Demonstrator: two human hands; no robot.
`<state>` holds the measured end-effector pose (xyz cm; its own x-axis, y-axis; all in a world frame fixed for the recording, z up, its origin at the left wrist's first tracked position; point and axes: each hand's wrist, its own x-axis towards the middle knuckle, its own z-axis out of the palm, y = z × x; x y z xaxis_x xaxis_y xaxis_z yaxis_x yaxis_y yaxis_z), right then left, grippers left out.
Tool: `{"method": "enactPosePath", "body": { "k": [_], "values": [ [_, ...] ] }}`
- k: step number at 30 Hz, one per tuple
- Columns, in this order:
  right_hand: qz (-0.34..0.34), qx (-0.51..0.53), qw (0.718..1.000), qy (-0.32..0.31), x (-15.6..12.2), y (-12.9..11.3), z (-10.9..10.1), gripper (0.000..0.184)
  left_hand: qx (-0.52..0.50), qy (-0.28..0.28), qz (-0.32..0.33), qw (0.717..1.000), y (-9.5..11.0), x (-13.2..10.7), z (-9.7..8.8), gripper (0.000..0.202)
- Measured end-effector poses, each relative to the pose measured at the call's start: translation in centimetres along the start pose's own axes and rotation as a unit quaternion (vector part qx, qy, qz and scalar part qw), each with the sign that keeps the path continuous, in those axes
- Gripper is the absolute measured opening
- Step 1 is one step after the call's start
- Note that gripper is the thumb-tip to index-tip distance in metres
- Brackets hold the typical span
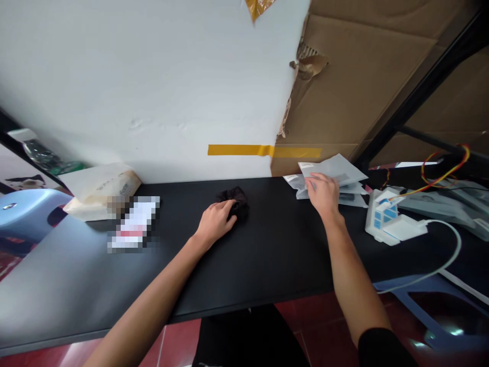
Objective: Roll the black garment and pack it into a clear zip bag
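Hands first: your left hand [216, 220] lies palm down on the black tabletop [275, 265], its fingers curled onto a small black crumpled cloth [234, 198] that sits near the back edge by the white wall [153, 76]; you are touching it, but whether you are pinching it cannot be told. Your right hand [324, 192] rests with fingers spread flat on a stack of grey plastic pouches [336, 171], which lies at the back right of the table below the cardboard sheet [362, 76]. Just right of that stack stands a white power adapter [389, 221] with its cable. A cream mailer bag [101, 191] lies far left.
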<state>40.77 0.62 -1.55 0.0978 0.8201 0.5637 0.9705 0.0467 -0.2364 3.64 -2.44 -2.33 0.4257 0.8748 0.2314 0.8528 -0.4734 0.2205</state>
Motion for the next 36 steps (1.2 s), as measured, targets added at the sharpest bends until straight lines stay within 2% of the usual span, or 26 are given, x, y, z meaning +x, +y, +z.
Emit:
{"method": "enactPosePath", "body": {
  "k": [3, 6, 10, 15, 18, 22, 24, 28, 32, 36],
  "values": [
    [0.003, -0.022, 1.0, -0.014, -0.3, -0.3, 0.3, 0.03, -0.004, -0.013, -0.036, 0.999, -0.3, 0.1, -0.5, 0.041],
    [0.012, -0.034, 0.999, -0.03, -0.4, -0.1, 0.6, 0.038, -0.001, -0.008, -0.025, 1.0, -0.3, 0.0, -0.5, 0.045],
    [0.03, -0.012, 0.999, -0.003, -0.2, 0.1, 0.5, 0.034, 0.013, -0.003, 0.006, 1.0, -0.2, -0.2, -0.3, 0.054],
    [0.048, 0.007, 0.998, 0.04, -0.3, -0.5, 0.0, 0.025, 0.002, 0.003, -0.016, 1.0, -0.4, -0.1, -0.4, 0.049],
    [0.009, 0.03, 0.998, 0.052, -0.6, -2.1, 0.0, 0.025, -0.056, 0.054, -0.06, 0.995, -1.1, 0.2, -0.7, 0.033],
    [-0.083, 0.07, 0.994, 0.029, -1.3, -5.2, 0.5, 0.025, -0.158, 0.15, -0.122, 0.968, -2.5, 0.5, -0.9, 0.021],
    [-0.115, 0.087, 0.989, 0.02, -1.7, -6.4, 0.9, 0.026, -0.189, 0.167, -0.128, 0.959, -2.9, 0.6, -0.9, 0.022],
    [-0.162, 0.125, 0.979, 0.003, -2.2, -7.4, 1.7, 0.029, -0.21, 0.16, -0.118, 0.957, -2.9, 0.7, -0.7, 0.019],
    [-0.19, 0.124, 0.974, -0.007, -1.9, -6.9, 1.8, 0.026, -0.21, 0.155, -0.109, 0.959, -2.6, 0.6, -0.7, 0.014],
    [-0.142, 0.087, 0.986, 0.018, -0.8, -4.1, 1.0, 0.018, -0.205, 0.15, -0.101, 0.962, -2.5, 0.6, -0.8, 0.011]
  ]
}}
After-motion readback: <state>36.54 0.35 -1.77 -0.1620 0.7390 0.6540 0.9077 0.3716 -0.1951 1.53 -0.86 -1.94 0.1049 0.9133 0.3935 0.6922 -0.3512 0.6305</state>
